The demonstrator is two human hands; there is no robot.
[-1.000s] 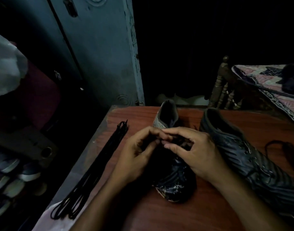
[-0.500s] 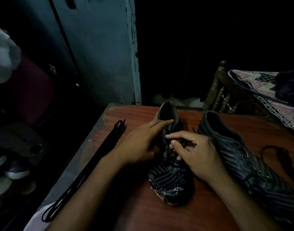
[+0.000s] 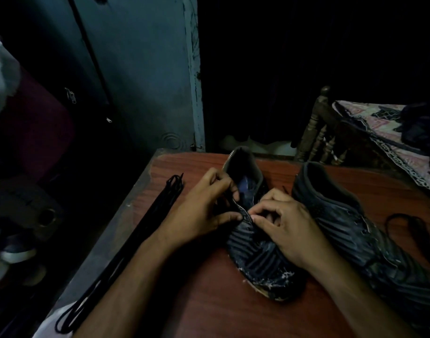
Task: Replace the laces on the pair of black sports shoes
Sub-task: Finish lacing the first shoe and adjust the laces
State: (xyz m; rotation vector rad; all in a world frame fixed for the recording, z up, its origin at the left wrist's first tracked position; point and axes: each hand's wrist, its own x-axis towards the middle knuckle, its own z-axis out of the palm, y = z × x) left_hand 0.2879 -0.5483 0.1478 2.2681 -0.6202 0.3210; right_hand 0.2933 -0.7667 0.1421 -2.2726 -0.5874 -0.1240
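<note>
Change: since half a second ago the left hand (image 3: 206, 206) has curled its fingers — the forefinger that lay straight along the shoe's collar is now bent at the opening's left edge; the right hand's fingertips have drawn in toward the middle of the lacing area.
Far left: blurred shoes (image 3: 11, 254) sit low in the dark, below table level.
Spare laces (image 3: 136, 242): a bundle of long black laces lies along the table's left edge, running from the near corner up toward the far side, apart from both shoes.
Table (image 3: 209, 313): reddish-brown wood surface, both shoes resting on it.
Left hand: fingers curled onto the left edge of the shoe opening, thumb pressed against the shoe's side; whether it pinches a lace, I cannot tell.
Near shoe (image 3: 255, 254): black, ribbed upper, scuffed toe pointing toward the viewer, between the two hands.
Right hand (image 3: 287, 225): resting on the shoe's right side, thumb and forefinger closed together at the eyelet row — too dark to tell what they hold.
Second shoe (image 3: 350, 220): black, just right of the first, toe pointing to the near right.
Loose lace (image 3: 404, 222): a dark loop on the table beyond the second shoe.
Far right: a bed (image 3: 370, 123) with a patterned cover.
</note>
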